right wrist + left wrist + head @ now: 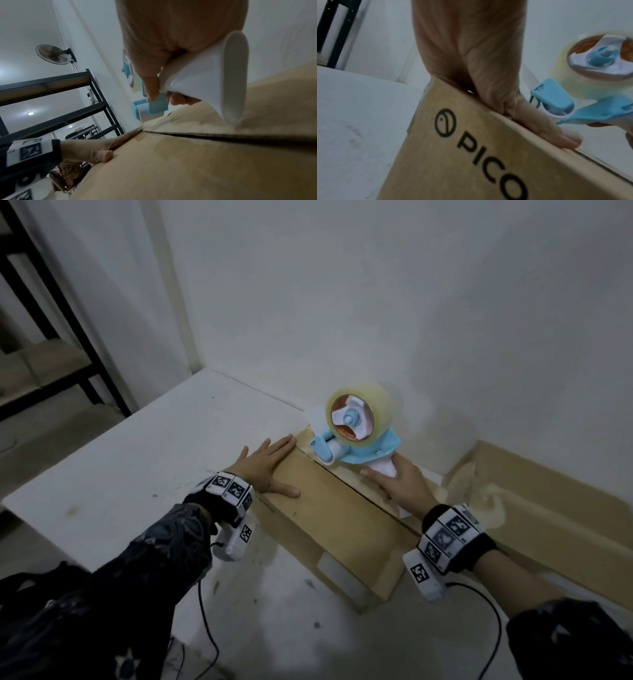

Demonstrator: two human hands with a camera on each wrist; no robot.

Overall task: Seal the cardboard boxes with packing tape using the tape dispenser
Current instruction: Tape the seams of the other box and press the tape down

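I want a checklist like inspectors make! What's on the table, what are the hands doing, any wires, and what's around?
Surface: white table, scuffed and spotted.
Job's things: cardboard box, flaps closed, centre seam untaped along its visible length; tape dispenser at the seam's far end.
Clutter: flattened cardboard to the right.
Grippers: left hand lies flat on the box's left edge; right hand grips the dispenser handle.
Cables: black cables run from the wrist cameras.
Surroundings: white walls, black shelving, wall fan.
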